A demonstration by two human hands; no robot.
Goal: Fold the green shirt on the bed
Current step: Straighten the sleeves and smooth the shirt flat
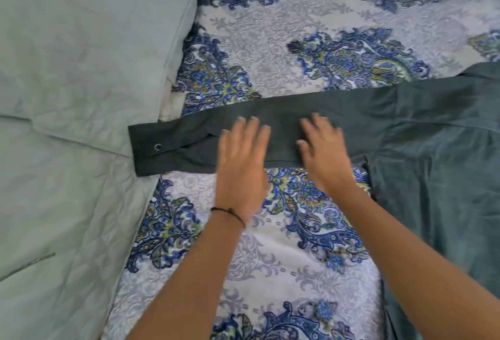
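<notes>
Both grips are open flat and hold nothing: left grip (242,155) and right grip (322,147) press palm-down, side by side, on the sleeve (284,111) of the green shirt (433,136), whose body lies at the right of the frame on the bed (284,42). To do this well I'd smooth outward toward the cuff (151,150) at centre left before folding. My forearms (189,272) reach up from the lower edge; the cuff meets the pale pillow (81,69)
</notes>
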